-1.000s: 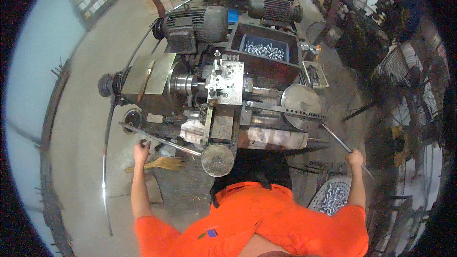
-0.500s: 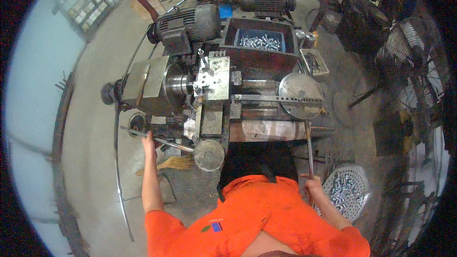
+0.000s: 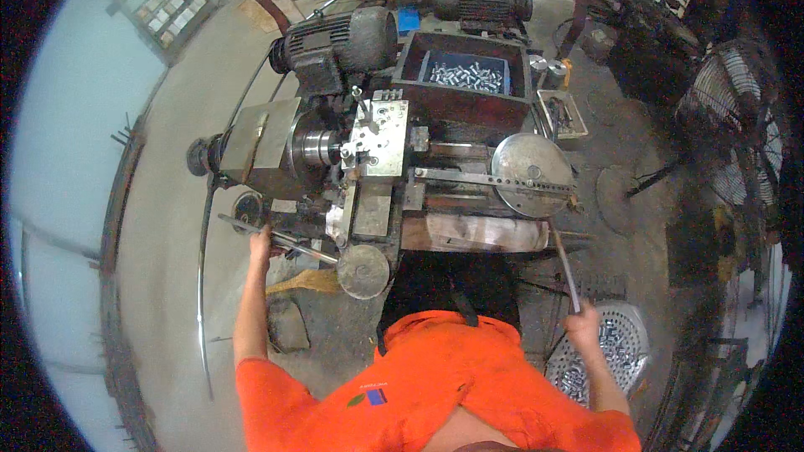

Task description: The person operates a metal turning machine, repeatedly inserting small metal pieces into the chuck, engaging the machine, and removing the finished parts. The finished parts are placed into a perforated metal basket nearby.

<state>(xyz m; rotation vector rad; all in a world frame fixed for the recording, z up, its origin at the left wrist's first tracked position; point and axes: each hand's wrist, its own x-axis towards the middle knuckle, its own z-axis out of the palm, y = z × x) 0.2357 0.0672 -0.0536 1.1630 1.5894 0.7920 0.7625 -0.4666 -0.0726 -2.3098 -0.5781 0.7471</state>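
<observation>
Nothing here can be read for certain. On the left chest of the orange shirt (image 3: 452, 360), a short, slightly slanted line of tiny lettering (image 3: 374, 385) runs above a printed mark made of 1 green leaf shape (image 3: 356, 400) and 1 blue block (image 3: 378, 398); the letters are too small to make out. Pale sheets (image 3: 177, 2) in rows on the far-left wall (image 3: 75, 100) are too blurred to show any wording.

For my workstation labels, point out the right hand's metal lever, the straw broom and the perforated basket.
Metal lever (image 3: 564, 264), head view: middle of its shaft.
Straw broom (image 3: 306, 281), head view: its bristles.
Perforated basket (image 3: 634, 326), head view: its bare right wall.
</observation>
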